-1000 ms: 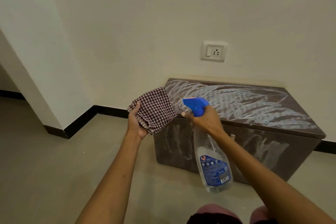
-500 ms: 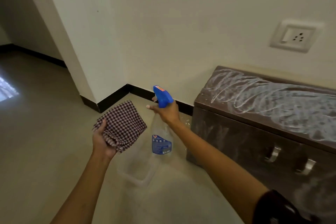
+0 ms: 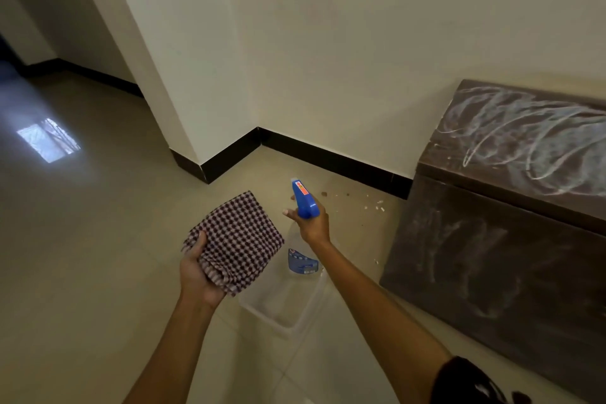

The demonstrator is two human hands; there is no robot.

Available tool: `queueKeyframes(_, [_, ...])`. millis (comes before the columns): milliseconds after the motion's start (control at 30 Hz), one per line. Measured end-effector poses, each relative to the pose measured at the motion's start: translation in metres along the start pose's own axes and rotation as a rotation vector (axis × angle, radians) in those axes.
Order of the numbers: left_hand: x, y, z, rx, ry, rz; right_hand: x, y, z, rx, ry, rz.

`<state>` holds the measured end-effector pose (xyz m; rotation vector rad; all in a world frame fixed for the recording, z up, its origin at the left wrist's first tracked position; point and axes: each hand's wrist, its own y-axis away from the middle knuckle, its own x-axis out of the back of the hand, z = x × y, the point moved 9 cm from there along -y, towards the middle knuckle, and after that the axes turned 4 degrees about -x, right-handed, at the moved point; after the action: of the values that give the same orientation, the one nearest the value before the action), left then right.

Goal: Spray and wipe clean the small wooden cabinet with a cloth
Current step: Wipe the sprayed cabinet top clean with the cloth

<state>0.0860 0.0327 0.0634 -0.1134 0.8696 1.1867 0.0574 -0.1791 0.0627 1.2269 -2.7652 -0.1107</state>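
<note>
The small dark wooden cabinet (image 3: 511, 239) stands at the right against the wall, its top and front streaked with white smears. My left hand (image 3: 196, 272) grips a folded checked cloth (image 3: 236, 239), held flat over the floor to the left of the cabinet. My right hand (image 3: 311, 223) holds a clear spray bottle (image 3: 303, 259) by its neck, blue trigger head (image 3: 305, 198) pointing up and away. The bottle hangs just above a clear plastic tub (image 3: 288, 305) on the floor.
Beige tiled floor spreads out to the left, with a bright window reflection (image 3: 49, 139). A wall corner with black skirting (image 3: 229, 154) juts out behind my hands. Small crumbs (image 3: 360, 203) lie on the floor beside the cabinet's left side.
My view has swung left and down, away from the cabinet's top. Both hands have moved left and lower, bringing the bottle over the clear tub on the floor.
</note>
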Motion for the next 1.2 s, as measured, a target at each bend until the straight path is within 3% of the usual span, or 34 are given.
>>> queueKeyframes(333, [-0.002,-0.003,-0.015,0.017,0.001,-0.012,-0.013,-0.001,0.023,-0.018,0.172,-0.083])
queueKeyframes(467, [-0.003,0.004,-0.008,0.006,-0.011,-0.047,0.001,0.009,0.045,-0.381,0.421,-0.149])
queueKeyframes(533, [-0.008,0.009,0.004,-0.028,0.0,-0.082,0.022,0.032,0.047,-0.544,0.605,-0.263])
queueKeyframes(567, [-0.015,0.013,0.009,-0.038,0.006,-0.095,0.027,0.046,0.041,-0.57,0.563,-0.356])
queueKeyframes(700, [-0.074,0.033,0.018,-0.02,-0.001,-0.213,0.03,0.099,-0.015,-0.566,-0.065,-0.668])
queueKeyframes(800, [-0.145,0.059,0.018,0.018,0.015,-0.369,0.056,0.112,-0.087,-0.417,-0.39,-0.609])
queueKeyframes(900, [-0.217,0.092,0.009,0.074,0.008,-0.508,0.109,0.125,-0.148,-0.242,-0.504,-0.446])
queueKeyframes(1067, [-0.322,0.146,-0.027,0.121,-0.117,-0.601,0.214,0.162,-0.206,-0.112,-0.496,-0.299])
queueKeyframes(1200, [-0.381,0.182,-0.073,0.167,-0.297,-0.601,0.304,0.187,-0.228,-0.079,-0.37,-0.015])
